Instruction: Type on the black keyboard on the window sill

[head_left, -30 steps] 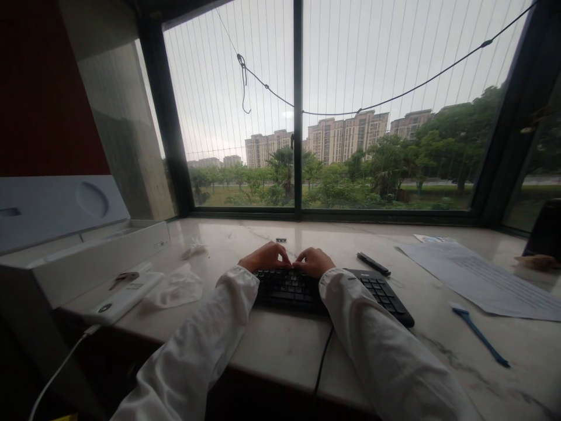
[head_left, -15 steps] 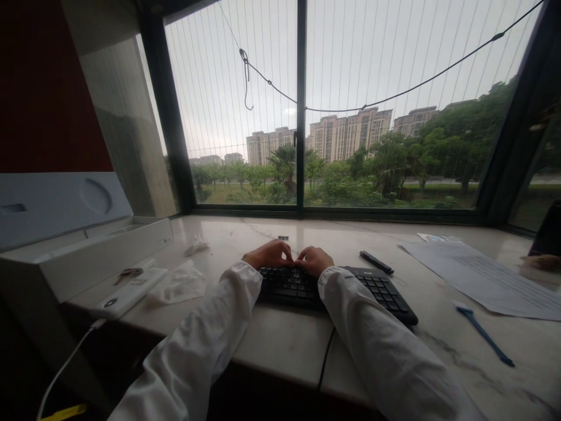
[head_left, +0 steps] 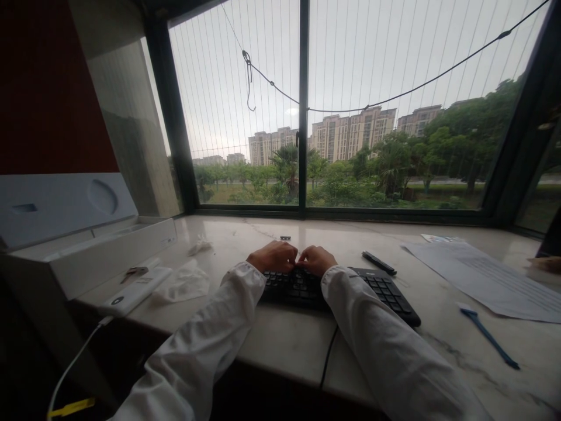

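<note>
A black keyboard lies on the marble sill in front of me. Both my hands sit over its far rows, side by side and touching. My left hand and my right hand have their fingers curled down and inward, the tips meeting in the middle. What lies under the fingertips is hidden. White sleeves cover both my forearms. The keyboard's number pad on the right is uncovered.
A black pen lies right of the keyboard, then sheets of paper and a blue pen. At left are tissues, a white device on a cable, and an open white box. A large window is behind.
The view has drifted slightly, shifting things right in the frame. My hands stay on the keyboard's far rows, with the fingers drawn a little closer together.
</note>
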Tool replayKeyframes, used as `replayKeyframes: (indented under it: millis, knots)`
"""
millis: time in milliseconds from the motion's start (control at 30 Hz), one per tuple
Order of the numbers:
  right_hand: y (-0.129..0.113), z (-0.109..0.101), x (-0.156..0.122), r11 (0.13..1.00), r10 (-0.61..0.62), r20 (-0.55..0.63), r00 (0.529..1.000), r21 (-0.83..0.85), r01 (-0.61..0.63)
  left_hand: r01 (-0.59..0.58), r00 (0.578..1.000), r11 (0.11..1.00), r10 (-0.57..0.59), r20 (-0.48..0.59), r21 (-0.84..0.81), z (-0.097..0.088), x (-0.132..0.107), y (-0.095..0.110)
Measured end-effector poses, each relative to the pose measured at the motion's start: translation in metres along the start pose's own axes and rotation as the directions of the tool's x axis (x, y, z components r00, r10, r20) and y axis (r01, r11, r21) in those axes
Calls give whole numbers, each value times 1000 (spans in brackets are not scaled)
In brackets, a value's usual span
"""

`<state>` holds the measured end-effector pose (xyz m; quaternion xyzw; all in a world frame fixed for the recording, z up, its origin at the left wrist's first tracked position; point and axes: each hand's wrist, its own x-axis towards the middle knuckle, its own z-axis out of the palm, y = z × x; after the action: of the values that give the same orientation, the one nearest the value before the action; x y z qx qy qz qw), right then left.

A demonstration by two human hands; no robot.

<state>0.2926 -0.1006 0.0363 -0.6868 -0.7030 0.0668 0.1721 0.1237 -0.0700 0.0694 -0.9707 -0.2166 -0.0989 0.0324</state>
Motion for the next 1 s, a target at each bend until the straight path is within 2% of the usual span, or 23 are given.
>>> replayKeyframes:
  millis: [100, 433, 567, 633, 700, 800, 1000]
  knots:
    - [1, -1, 1, 1000, -10, 21, 1000, 17, 9, -31, 1000, 999, 31, -3, -19, 1, -2, -2]
    - [-4, -1, -1, 999, -25, 28, 999, -35, 26, 22, 999, 1000, -23, 25, 20, 7, 1, -1]
    - [-1, -4, -3, 999, -35, -4, 999, -7, 35, 44, 999, 998, -46, -29, -43, 10, -4, -11]
    - [-1, -5, -5, 1000, -15, -62, 998, -9, 14, 74, 993, 996, -78, -92, -39, 11, -6, -17]
    - [-3, -5, -6, 1000, -16, -126, 992, -29, 13, 136, 974, 991, -137, -182, -14, 12, -9, -22]
    - [-8, -1, -7, 994, -73, -114, 991, -94, 62, 274, 920, 962, -261, -294, 4, 13, -11, -27]
    - [-12, 3, -10, 988, -88, -110, 990, -135, 73, 485, 831, 875, -455, -318, 15, 18, -12, -38]
